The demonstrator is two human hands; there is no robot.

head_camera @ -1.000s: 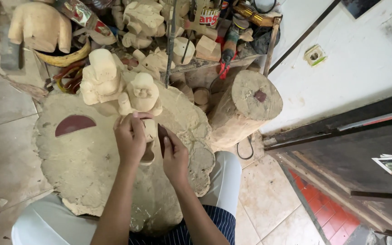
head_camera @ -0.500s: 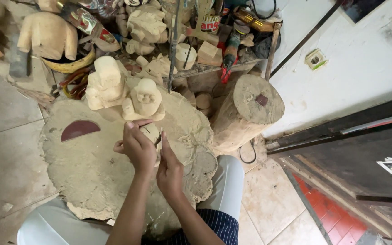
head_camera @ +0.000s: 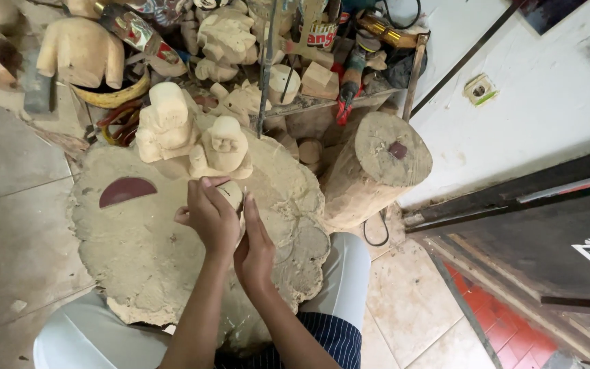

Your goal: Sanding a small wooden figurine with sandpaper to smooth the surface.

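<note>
You hold a small pale wood piece [head_camera: 232, 195] between your two hands, above the middle of the dusty cloth [head_camera: 145, 266] that lies over your lap. Most of the piece is hidden by your fingers, so its shape cannot be told; only a rounded light part shows at the top. Your left hand [head_camera: 209, 217] is curled around it from the left, with the fingers closed and the thumb bent over the top. Your right hand [head_camera: 255, 244] presses on it from the right with the fingers straight and together; whether this hand truly grips the piece or only leans on it, I cannot tell. Just beyond your hands, on the far edge of the cloth, two carved wood figures stand upright side by side: the nearer figure [head_camera: 223, 147] is close to your fingertips, and the taller figure [head_camera: 166, 123] is to its left. A dark red half-round sheet [head_camera: 126, 190] lies flat on the cloth, left of your hands. To the right, a thick log [head_camera: 377, 167] stands on the tiled floor [head_camera: 15, 232], near the white wall [head_camera: 513, 109]. Further away there is a crowded pile of unfinished carvings [head_camera: 227, 41], wood blocks and tools, and a bigger carved torso [head_camera: 80, 51] at the upper left.
</note>
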